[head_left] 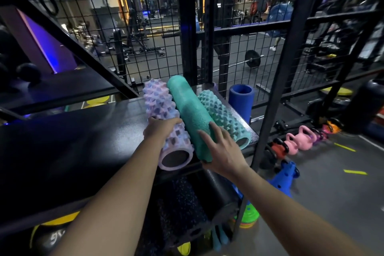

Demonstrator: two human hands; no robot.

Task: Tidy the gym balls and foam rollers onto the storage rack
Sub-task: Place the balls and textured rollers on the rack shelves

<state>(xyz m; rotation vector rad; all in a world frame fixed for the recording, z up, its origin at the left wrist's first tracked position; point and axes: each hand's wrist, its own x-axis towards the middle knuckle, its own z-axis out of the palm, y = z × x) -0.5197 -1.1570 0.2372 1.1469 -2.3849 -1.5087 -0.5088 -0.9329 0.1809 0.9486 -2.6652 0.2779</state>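
Three foam rollers lie side by side on the black rack shelf (pixel 83 131), at its right end. My left hand (pixel 160 130) grips the spiky pink and lilac roller (pixel 160 106) from above, fingers curled over it. The smooth teal roller (pixel 187 110) lies in the middle; my right hand (pixel 220 149) rests on its near end with straight, spread fingers. A spiky mint roller (pixel 220 114) lies to its right, partly behind my right hand. A blue roller (pixel 241 100) stands upright at the shelf's back right corner.
Wire mesh (pixel 145 37) closes the rack's back. A black upright post (pixel 276 81) stands right of the shelf. Dark speckled rollers (pixel 178 210) fill the shelf below. Pink kettlebells (pixel 299 140), a blue kettlebell (pixel 284 176) and coloured discs (pixel 247 219) sit on the floor right. A dark ball (pixel 28 72) sits far left.
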